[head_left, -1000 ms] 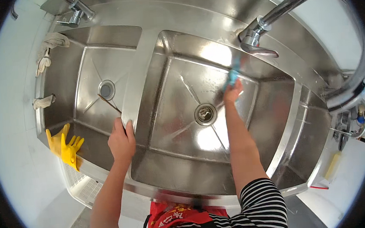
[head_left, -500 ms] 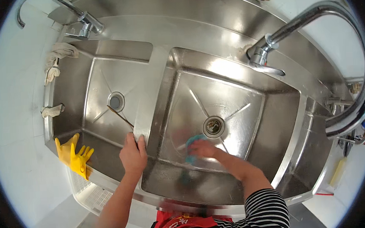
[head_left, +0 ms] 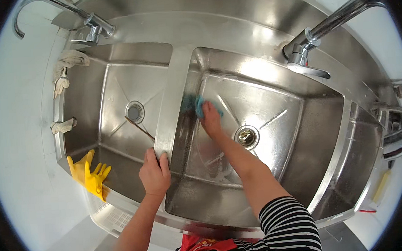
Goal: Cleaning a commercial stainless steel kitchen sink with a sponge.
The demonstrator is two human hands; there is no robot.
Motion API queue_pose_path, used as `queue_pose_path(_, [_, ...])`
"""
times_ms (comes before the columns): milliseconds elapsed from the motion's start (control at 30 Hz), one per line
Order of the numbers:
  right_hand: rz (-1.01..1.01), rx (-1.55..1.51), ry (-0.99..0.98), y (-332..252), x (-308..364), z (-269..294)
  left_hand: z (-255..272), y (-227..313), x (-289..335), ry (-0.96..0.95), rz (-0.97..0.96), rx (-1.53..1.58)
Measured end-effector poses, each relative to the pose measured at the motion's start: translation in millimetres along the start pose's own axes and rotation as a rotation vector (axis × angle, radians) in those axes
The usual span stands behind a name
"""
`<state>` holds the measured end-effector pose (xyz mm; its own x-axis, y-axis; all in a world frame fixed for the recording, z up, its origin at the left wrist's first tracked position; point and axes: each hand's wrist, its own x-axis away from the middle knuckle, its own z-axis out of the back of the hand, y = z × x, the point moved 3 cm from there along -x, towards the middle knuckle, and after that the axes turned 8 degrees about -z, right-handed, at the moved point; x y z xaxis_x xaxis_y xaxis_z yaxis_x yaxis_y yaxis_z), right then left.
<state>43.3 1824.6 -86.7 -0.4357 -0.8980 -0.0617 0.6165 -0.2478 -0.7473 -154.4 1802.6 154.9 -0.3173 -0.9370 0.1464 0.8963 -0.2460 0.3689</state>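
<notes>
My right hand (head_left: 211, 120) presses a teal cloth (head_left: 200, 107) against the right sink basin (head_left: 263, 91), near the foot of its left wall. The fingers are closed over the cloth, which is partly blurred. My left hand (head_left: 154, 174) grips the metal divider (head_left: 166, 123) between the two basins, thumb toward the right basin. A thin brown stick (head_left: 140, 128) slants in the left basin (head_left: 116, 91), from beside the drain (head_left: 135, 112) toward the divider, just beyond my left fingers. In the right basin, dark bits show inside the drain (head_left: 247, 137).
Yellow rubber gloves (head_left: 91, 176) hang over the left basin's near left corner. Pale cloth gloves (head_left: 64, 126) and a rag (head_left: 70, 59) drape its left rim. Chrome faucets stand behind the left (head_left: 96, 28) and right (head_left: 304, 50) basins. A white basket (head_left: 112, 218) sits below the front edge.
My right hand and the teal cloth have moved away from me and left, from beside the right drain to the basin's left wall. My left hand stays on the divider. The view has shifted slightly.
</notes>
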Motion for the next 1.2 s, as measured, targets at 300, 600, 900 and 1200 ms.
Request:
queue_pose_path(300, [0.711,0.469,-0.316,6.6,-13.1,79.9,-4.6,9.9,-2.9,0.006,-0.038,0.024])
queue_pose_path(600, [0.968,0.842,-0.243,30.2,-108.3,250.7,-1.2,4.6,-1.1,-0.007,-0.013,0.021])
queue_pose_path(900, [-0.234,0.738,0.288,203.6,4.9,237.8,-1.8,8.0,-0.7,0.039,-0.023,0.004])
queue_pose_path(1200, [0.171,0.342,-0.103,79.6,15.2,104.6,-4.7,10.5,-3.1,0.059,-0.043,0.011])
